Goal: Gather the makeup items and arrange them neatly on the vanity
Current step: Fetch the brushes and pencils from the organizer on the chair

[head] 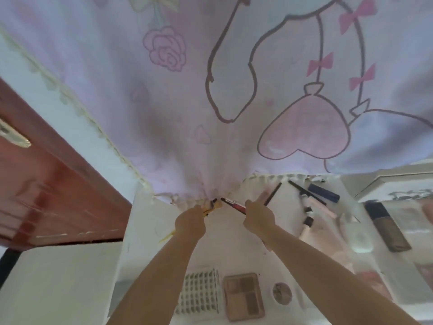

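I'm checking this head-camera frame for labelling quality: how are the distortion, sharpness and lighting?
Head view: strong wide-angle bending, the curtain bowing overhead and the door leaning; soft overall, small items by the left hand and right hand smeared; the white vanity is bright and washed out, hiding edges.

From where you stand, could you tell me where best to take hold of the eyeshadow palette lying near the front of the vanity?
Grip the eyeshadow palette by its two long side edges, coming straight down from above. It lies flat and open-faced, so its pans face up and its thin rim is probably the safest part to pinch. The white grid organiser sits close on its left, so keep fingers narrow there.
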Tool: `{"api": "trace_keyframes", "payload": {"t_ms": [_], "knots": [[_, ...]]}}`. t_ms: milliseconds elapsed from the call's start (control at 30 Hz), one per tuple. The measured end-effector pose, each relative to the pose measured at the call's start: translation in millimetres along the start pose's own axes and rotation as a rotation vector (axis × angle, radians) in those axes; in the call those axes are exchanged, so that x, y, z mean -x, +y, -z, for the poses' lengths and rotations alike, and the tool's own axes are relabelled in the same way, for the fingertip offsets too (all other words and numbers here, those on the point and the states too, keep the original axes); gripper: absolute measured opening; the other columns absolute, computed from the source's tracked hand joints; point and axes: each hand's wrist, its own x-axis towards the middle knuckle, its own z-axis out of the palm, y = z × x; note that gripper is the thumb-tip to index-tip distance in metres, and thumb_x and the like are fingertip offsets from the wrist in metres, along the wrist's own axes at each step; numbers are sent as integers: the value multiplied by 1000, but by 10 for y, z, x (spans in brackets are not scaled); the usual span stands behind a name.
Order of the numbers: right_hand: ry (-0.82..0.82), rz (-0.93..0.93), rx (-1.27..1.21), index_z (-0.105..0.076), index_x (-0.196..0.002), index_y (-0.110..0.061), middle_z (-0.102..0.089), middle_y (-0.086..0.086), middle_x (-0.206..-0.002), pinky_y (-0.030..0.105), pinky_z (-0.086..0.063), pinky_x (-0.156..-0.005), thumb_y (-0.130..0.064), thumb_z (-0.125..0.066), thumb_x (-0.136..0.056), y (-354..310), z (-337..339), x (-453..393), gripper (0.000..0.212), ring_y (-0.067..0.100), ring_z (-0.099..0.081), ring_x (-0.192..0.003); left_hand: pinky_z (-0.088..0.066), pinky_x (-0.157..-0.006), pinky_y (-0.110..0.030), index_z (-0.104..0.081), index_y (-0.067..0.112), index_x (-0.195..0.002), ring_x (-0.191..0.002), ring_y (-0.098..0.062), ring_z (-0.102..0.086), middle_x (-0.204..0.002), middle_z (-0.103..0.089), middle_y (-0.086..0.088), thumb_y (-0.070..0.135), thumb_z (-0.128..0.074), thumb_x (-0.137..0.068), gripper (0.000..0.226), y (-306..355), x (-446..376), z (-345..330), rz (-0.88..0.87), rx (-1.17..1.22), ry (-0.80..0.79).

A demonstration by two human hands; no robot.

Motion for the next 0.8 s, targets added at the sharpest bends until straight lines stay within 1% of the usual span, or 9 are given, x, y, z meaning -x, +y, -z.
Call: {"api": "trace_keyframes", "payload": {"t_ms": [67, 133, 200, 333, 433, 567, 633, 700, 800], "knots": [[-2, 11, -19, -44, -111, -5, -48, 16, -123, 33, -46, -71, -3, -44, -84, 23, -141, -120, 27, 30, -57, -99, -45, -83, -29, -38, 9, -121, -112, -23, -55, -122, -54, -8, 20, -43, -94, 30, 1, -137, -78, -2, 26, -39], [16, 26, -26, -43, -112, -6, -50, 12, -117, 33, -44, -74, -4, -42, -86, 36, -260, -190, 26, 29, -53, -104, -45, -84, -30, -36, 9, -122, -114, -24, -53, -124, -52, -8, 23, -43, -94, 33, 13, -227, -138, -23, 49, -63], [45, 20, -52, -43, -113, -6, -48, 11, -117, 31, -42, -74, -6, -41, -87, 51, -339, -237, 26, 27, -49, -107, -45, -85, -31, -34, 9, -124, -114, -25, -53, -124, -52, -9, 26, -43, -94, 35, 25, -314, -174, -51, 74, -72], [77, 13, -73, -41, -119, -6, -44, 11, -123, 29, -41, -84, -17, -40, -92, 81, -411, -249, 29, 24, -41, -117, -44, -88, -34, -32, 8, -127, -116, -27, -49, -125, -47, -12, 28, -46, -92, 42, 32, -358, -230, -95, 129, -92], [85, 5, -84, -40, -121, -6, -43, 11, -125, 28, -40, -86, -24, -43, -91, 79, -418, -238, 35, 24, -41, -117, -44, -89, -34, -32, 8, -128, -116, -25, -45, -124, -43, -11, 29, -50, -90, 47, 9, -342, -271, -136, 126, -75], [90, 29, -67, -37, -125, -8, -43, 9, -125, 30, -40, -89, -36, -50, -88, 93, -424, -179, 49, 24, -41, -116, -41, -90, -32, -32, 10, -129, -116, -25, -42, -126, -43, -9, 35, -51, -88, 52, -48, -302, -305, -208, 40, -26], [98, 47, -46, -32, -131, -8, -41, 8, -128, 31, -39, -91, -40, -51, -86, 129, -445, -98, 58, 24, -40, -117, -39, -92, -31, -29, 10, -132, -118, -25, -41, -128, -41, -9, 36, -51, -88, 56, -89, -262, -339, -242, 27, -15], [98, 59, -20, -24, -138, -8, -36, 9, -136, 32, -37, -96, -42, -50, -87, 176, -489, -4, 66, 24, -36, -123, -36, -96, -31, -24, 10, -136, -122, -25, -38, -133, -37, -9, 37, -50, -88, 60, -145, -204, -388, -274, 23, -6], [95, 55, -19, -16, -142, -9, -22, 10, -147, 34, -30, -106, -40, -44, -91, 209, -537, 133, 67, 24, -24, -135, -31, -103, -30, -18, 10, -140, -129, -23, -31, -140, -31, -7, 38, -50, -88, 67, -252, -114, -460, -318, 10, 20]]}}
